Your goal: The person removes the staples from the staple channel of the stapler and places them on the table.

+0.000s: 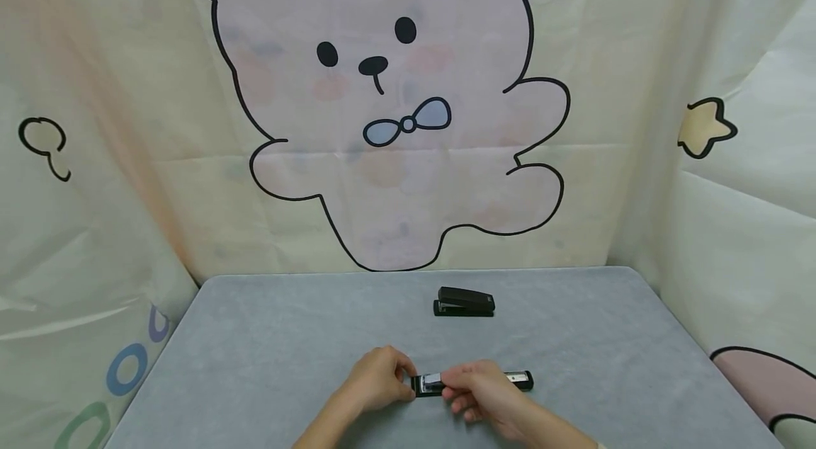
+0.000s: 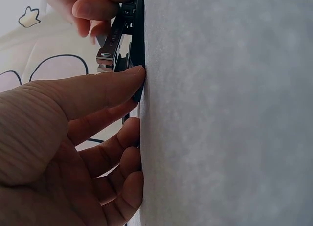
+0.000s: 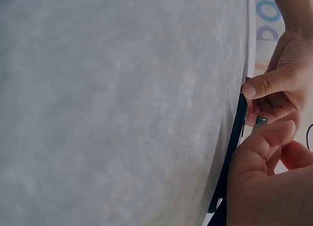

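Note:
An opened stapler [image 1: 520, 380], black with a silver staple magazine [image 1: 433, 382], lies lengthwise on the grey-blue table cover. My left hand [image 1: 380, 379] pinches the left end of its black base [image 2: 140, 50] between thumb and fingers. Over the middle of the stapler, my right hand [image 1: 483, 394] has thumb and fingers pinched on the magazine. In the left wrist view the magazine's free end tilts up, apart from the base. The right wrist view shows that metal end just beyond my right fingers [image 3: 269, 138]. The right hand hides the stapler's middle.
A second black stapler [image 1: 464, 302], closed, stands farther back on the table [image 1: 287, 336]. Behind the table hangs a cloth [image 1: 408, 173] printed with a cartoon bear, and similar cloth drapes both sides.

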`<move>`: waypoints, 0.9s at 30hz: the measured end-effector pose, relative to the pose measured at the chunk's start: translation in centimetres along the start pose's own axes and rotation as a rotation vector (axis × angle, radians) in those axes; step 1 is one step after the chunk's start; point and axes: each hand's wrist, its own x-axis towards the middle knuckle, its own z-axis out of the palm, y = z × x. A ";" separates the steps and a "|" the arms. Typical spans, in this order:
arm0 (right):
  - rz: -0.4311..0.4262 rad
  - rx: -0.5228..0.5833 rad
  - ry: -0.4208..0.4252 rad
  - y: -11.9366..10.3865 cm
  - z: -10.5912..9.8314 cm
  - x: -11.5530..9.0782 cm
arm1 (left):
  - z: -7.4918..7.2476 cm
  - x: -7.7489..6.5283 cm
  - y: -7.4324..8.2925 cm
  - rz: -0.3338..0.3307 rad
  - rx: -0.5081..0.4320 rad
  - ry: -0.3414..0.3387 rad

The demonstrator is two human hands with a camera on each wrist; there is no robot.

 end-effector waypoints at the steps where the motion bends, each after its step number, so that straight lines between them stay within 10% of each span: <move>1: -0.002 -0.003 0.005 0.0 0.1 0.1 | 0.0 0.0 0.0 0.004 0.003 0.003; 27: -0.019 0.005 0.055 0.4 0.7 0.8 | -0.1 -0.1 -0.1 0.010 0.012 0.005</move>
